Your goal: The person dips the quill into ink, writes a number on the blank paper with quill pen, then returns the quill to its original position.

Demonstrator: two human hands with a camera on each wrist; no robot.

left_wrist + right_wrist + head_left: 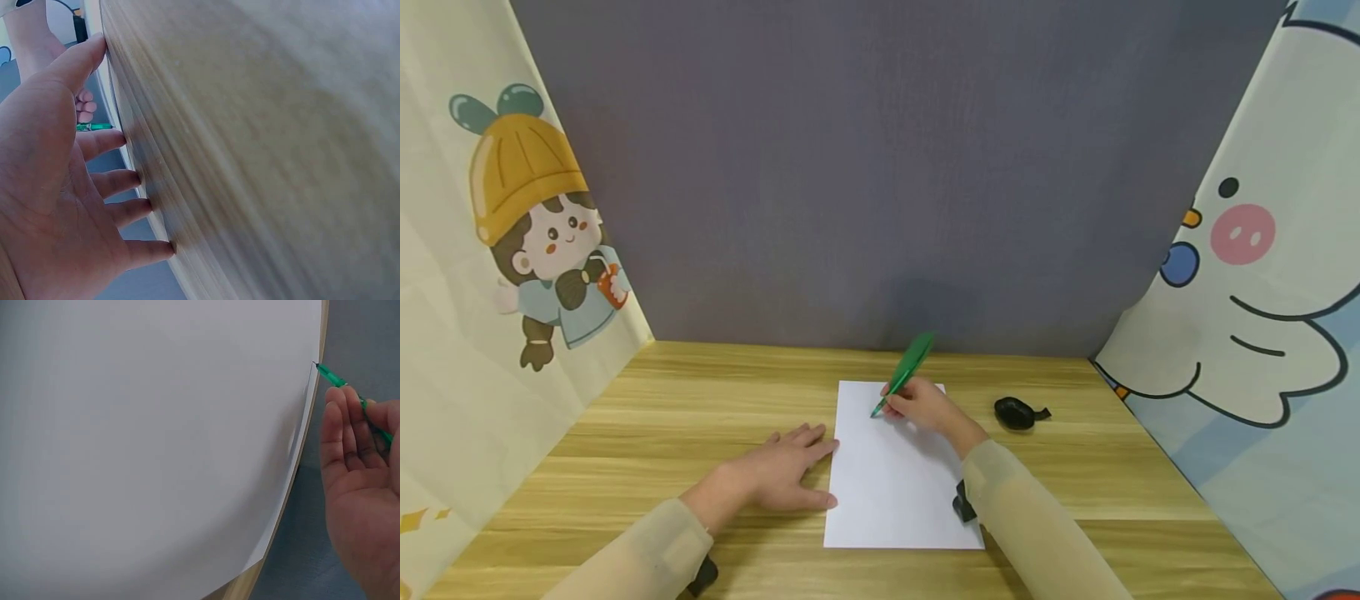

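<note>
A sheet of white paper (895, 475) lies upright in front of me on the wooden table. My right hand (921, 404) pinches a green pen (910, 367) with a broad, feather-shaped top, which leans up to the right. The pen's tip is at the upper part of the sheet; in the right wrist view the green pen (331, 375) meets the paper near its edge. I cannot make out any clear mark there. My left hand (786, 471) rests on the table with spread fingers, its thumb and index fingertips at the sheet's left edge.
A small black oval object (1015, 413) with a short tab lies on the table (1075, 483) right of the paper. A grey backdrop (880, 167) stands behind the table, with cartoon-printed cloths on both sides.
</note>
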